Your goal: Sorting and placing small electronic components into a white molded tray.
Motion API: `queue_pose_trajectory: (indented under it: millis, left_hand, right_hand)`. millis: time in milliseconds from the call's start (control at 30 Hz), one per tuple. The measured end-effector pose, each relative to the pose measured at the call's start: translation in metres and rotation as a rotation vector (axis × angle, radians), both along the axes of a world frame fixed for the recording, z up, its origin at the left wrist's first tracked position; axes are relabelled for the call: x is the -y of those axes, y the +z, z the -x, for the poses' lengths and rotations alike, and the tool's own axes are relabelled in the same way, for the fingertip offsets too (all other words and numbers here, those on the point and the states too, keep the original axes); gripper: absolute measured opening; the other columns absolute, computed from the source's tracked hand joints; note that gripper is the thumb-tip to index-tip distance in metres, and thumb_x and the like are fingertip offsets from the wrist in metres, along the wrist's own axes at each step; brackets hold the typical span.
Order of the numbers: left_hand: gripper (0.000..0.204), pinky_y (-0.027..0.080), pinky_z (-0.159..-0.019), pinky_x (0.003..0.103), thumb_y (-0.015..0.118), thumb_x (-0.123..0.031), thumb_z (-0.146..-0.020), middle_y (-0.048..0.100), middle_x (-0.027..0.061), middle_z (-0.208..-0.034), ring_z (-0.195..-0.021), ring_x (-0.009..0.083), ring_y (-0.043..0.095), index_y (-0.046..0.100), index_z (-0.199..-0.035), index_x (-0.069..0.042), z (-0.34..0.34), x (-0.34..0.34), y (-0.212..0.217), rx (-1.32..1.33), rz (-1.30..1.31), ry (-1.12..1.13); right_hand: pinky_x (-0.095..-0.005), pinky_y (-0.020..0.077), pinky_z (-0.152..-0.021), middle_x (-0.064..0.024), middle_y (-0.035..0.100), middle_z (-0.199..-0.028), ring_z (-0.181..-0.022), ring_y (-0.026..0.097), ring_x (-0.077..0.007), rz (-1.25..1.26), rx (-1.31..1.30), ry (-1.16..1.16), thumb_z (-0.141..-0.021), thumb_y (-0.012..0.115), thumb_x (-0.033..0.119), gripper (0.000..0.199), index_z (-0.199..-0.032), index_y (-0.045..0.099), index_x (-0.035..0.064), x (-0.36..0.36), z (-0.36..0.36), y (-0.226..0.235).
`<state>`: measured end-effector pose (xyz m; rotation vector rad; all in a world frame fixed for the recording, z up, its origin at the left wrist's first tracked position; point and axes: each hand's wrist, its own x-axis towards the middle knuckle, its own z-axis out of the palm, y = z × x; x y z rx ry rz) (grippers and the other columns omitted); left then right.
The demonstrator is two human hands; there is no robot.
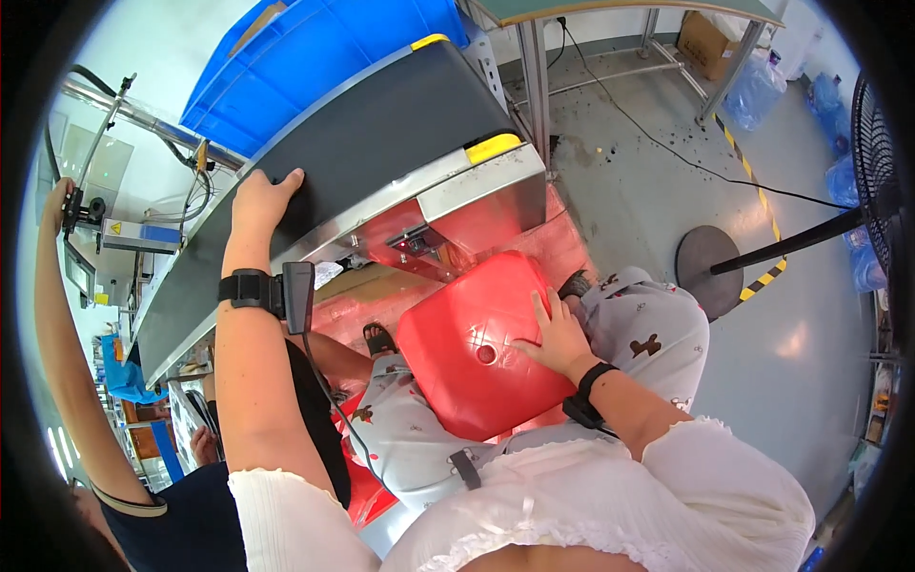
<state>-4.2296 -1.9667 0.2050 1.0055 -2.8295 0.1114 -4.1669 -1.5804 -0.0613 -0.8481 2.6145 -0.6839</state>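
My left hand (262,202) rests on the black conveyor belt (381,119) near its close edge. Its thumb stands apart from the other fingers, which are foreshortened, and I see nothing held. On the seat of a red plastic stool (457,357) lies my right hand (556,336), fingers spread and flat. The stool has a round hole in its middle and sits between my legs; its own legs are mostly hidden. Both my wrists wear black bands, and a cable hangs from the device on the left one.
A blue bin (315,67) stands beyond the belt. At left, a co-worker's raised hand (62,200) touches a black clamp on a pole. A standing fan's round base (701,272) is on the floor at right. A cable (667,153) crosses the floor below a table (629,10).
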Motion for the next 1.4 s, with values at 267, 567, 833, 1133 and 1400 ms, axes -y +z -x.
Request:
queue_pose_trajectory:
  millis: [267, 567, 833, 1133, 1400]
  left_hand:
    - [0.074, 0.043, -0.09, 0.038, 0.076, -0.027, -0.069, 0.058, 0.02, -0.115, -0.104, 0.0297, 0.057, 0.045, -0.127, 0.006, -0.077, -0.101, -0.004, -0.669, -0.353, -0.386]
    - [0.082, 0.036, -0.096, 0.043, 0.077, -0.021, -0.063, 0.047, 0.0204, -0.123, -0.11, 0.036, 0.045, 0.038, -0.133, -0.001, -0.174, -0.207, -0.157, -0.068, -0.53, -0.716]
    - [0.077, 0.034, -0.102, 0.041, 0.075, -0.015, -0.066, 0.037, 0.0194, -0.137, -0.124, 0.0357, 0.038, 0.039, -0.133, -0.005, -0.178, -0.202, -0.232, 0.084, -0.598, -0.665]
    - [0.049, 0.033, -0.101, 0.045, 0.07, -0.024, -0.073, 0.042, 0.0206, -0.132, -0.124, 0.0401, 0.037, 0.057, -0.117, -0.004, -0.249, -0.157, -0.17, 0.044, -0.35, -0.305]
    - [0.038, 0.04, -0.092, 0.04, 0.058, -0.032, -0.082, 0.055, 0.0192, -0.115, -0.109, 0.0353, 0.05, 0.06, -0.11, -0.005, -0.309, -0.128, -0.183, -0.117, -0.317, 0.365]
  right_hand:
    - [-0.0476, 0.039, -0.094, -0.0276, 0.025, -0.139, -0.12, 0.037, -0.0406, 0.021, 0.034, -0.035, -0.073, 0.063, 0.055, 0.094, -0.14, 0.023, 0.0016, -0.001, 0.003, -0.001]
    - [-0.0474, 0.0401, -0.092, -0.028, 0.025, -0.138, -0.119, 0.038, -0.0398, 0.032, -0.005, -0.012, -0.074, 0.061, 0.057, 0.094, -0.139, 0.023, 0.0008, 0.002, 0.001, -0.004]
    - [-0.0458, 0.0381, -0.096, -0.0275, 0.027, -0.137, -0.12, 0.038, -0.0413, 0.056, 0.021, -0.016, -0.073, 0.064, 0.055, 0.094, -0.139, 0.024, 0.0011, 0.004, 0.004, -0.003]
    - [-0.0464, 0.0408, -0.092, -0.0279, 0.027, -0.137, -0.118, 0.038, -0.0408, 0.029, -0.031, 0.0, -0.075, 0.059, 0.058, 0.092, -0.139, 0.024, 0.0019, 0.002, 0.002, -0.011]
    - [-0.0469, 0.0401, -0.093, -0.0286, 0.027, -0.137, -0.117, 0.039, -0.0421, 0.043, -0.081, 0.002, -0.075, 0.058, 0.059, 0.094, -0.139, 0.023, 0.0013, 0.01, 0.006, -0.009]
